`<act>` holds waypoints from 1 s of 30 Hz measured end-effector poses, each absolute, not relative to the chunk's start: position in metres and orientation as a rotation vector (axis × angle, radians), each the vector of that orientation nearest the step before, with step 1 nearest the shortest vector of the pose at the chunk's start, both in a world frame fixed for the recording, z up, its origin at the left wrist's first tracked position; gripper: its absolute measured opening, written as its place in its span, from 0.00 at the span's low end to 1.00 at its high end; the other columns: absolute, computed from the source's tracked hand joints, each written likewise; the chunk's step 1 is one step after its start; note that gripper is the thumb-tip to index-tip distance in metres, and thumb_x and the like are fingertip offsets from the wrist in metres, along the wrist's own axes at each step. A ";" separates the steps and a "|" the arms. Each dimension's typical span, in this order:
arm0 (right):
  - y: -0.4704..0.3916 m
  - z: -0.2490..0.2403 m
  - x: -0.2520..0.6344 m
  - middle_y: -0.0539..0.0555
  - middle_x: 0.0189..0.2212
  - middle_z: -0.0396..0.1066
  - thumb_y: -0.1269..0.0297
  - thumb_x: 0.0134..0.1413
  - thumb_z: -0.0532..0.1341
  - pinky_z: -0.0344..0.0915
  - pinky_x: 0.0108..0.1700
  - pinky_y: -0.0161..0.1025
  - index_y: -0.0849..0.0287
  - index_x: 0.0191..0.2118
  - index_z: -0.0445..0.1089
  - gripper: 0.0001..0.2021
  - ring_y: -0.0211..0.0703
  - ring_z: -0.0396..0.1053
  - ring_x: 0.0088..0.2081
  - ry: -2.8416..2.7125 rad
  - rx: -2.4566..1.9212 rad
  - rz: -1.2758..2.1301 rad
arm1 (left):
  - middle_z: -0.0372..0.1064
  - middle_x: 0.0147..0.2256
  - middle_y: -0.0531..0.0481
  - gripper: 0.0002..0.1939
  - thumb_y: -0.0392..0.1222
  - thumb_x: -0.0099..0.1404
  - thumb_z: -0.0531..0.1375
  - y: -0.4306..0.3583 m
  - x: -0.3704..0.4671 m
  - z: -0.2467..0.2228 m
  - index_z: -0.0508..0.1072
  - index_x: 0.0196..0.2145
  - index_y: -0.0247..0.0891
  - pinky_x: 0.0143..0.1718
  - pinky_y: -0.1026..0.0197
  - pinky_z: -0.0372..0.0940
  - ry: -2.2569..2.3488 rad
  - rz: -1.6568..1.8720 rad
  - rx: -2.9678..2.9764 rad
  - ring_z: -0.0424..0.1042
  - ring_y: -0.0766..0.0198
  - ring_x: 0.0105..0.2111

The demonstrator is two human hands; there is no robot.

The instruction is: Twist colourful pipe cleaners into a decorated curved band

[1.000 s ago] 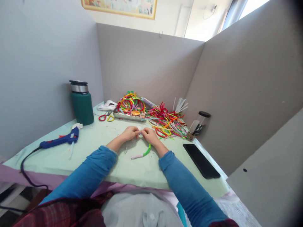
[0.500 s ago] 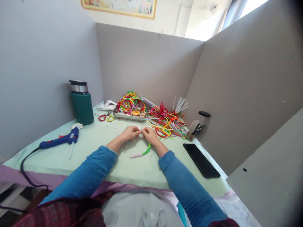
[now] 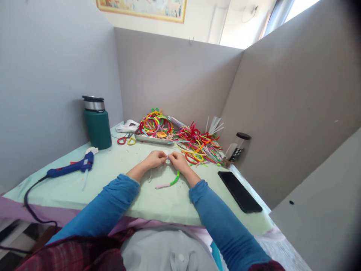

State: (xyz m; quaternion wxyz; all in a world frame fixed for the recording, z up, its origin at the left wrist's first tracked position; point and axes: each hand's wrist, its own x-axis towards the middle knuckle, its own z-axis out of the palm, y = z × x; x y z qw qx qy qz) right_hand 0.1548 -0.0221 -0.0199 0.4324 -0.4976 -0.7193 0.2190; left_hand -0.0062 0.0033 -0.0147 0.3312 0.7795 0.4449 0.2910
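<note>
A curved band wrapped in pipe cleaner (image 3: 174, 181), green with a pale pink end, arcs down from my right hand toward the tablecloth. My right hand (image 3: 178, 162) is closed around the upper part of it. Fingertips of my left hand (image 3: 155, 159) meet those of the right in a pinch, with a small pale purple bit of the band showing between them. The rest of what the fingers grip is hidden. Just beneath my left hand lies a thin pale strand (image 3: 149, 177).
Behind the hands, a metal tray (image 3: 153, 140) holds colourful pipe-cleaner rings, beside a heap of loose pipe cleaners (image 3: 199, 141). Scissors (image 3: 126, 140), a green bottle (image 3: 97, 126) and a blue glue gun (image 3: 72, 167) are at left. A phone (image 3: 239, 192) and a clear jar (image 3: 238, 147) are at right.
Both hands stay almost in place. Between the fingertips, the visible bit now looks more purple; the fingers have shifted only slightly.
</note>
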 end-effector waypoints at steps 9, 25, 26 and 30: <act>-0.023 -0.019 0.155 0.46 0.17 0.61 0.60 0.50 0.52 0.53 0.28 0.31 0.60 0.22 0.62 0.12 0.34 0.57 0.24 -1.805 -1.245 0.535 | 0.69 0.22 0.52 0.14 0.48 0.53 0.55 0.002 -0.006 -0.014 0.69 0.30 0.34 0.14 0.69 0.51 1.167 0.767 1.998 0.57 0.73 0.13; -0.024 -0.017 0.155 0.46 0.17 0.61 0.60 0.50 0.52 0.53 0.28 0.31 0.60 0.22 0.62 0.12 0.34 0.57 0.24 -1.823 -1.234 0.534 | 0.69 0.22 0.52 0.17 0.52 0.54 0.55 -0.004 -0.006 -0.009 0.69 0.29 0.34 0.15 0.68 0.52 1.155 0.774 2.031 0.57 0.73 0.13; -0.024 -0.017 0.155 0.46 0.17 0.61 0.60 0.50 0.52 0.53 0.28 0.31 0.60 0.21 0.62 0.12 0.34 0.57 0.24 -1.826 -1.235 0.528 | 0.69 0.22 0.52 0.17 0.53 0.54 0.55 -0.004 -0.006 -0.009 0.69 0.29 0.34 0.15 0.68 0.52 1.159 0.773 2.031 0.57 0.72 0.13; -0.023 -0.018 0.155 0.46 0.17 0.61 0.60 0.50 0.52 0.52 0.28 0.31 0.60 0.21 0.61 0.12 0.34 0.57 0.24 -1.834 -1.239 0.511 | 0.69 0.21 0.53 0.17 0.53 0.54 0.55 -0.004 -0.006 -0.008 0.69 0.29 0.34 0.15 0.68 0.52 1.161 0.769 2.045 0.57 0.72 0.13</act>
